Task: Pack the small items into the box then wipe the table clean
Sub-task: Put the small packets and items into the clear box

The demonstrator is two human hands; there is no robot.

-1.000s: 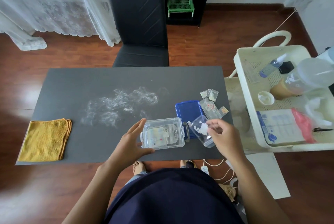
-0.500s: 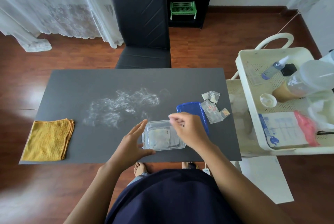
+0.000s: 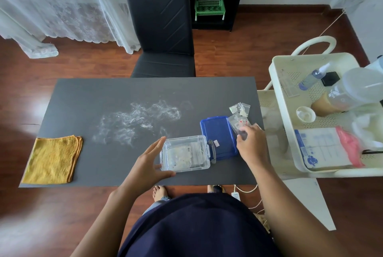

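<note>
I see the clear box [image 3: 185,153] near the front edge of the dark bench [image 3: 87,99], lid off, with small packets lying inside. My left hand [image 3: 148,165] cups the box's left wall, fingers straight and spread, thumb along its near side. The blue lid [image 3: 217,136] lies flat just right of the box, touching its latch end. My right hand [image 3: 251,146] sits over the lid's right edge, fingers curled onto a clear bag [image 3: 238,124] that partly overlaps the lid's far right corner; the bag is pinched at its near end. Two more small bags [image 3: 240,108] lie together just beyond it, near the bench's right edge. White smeared residue [image 3: 136,121] covers the bench centre, well apart from the box. A folded yellow cloth [image 3: 52,159] lies at the bench's left front corner. A cream cart [image 3: 275,82] with bottles and papers stands right of the bench; a black chair [image 3: 161,28] stands beyond it.
</note>
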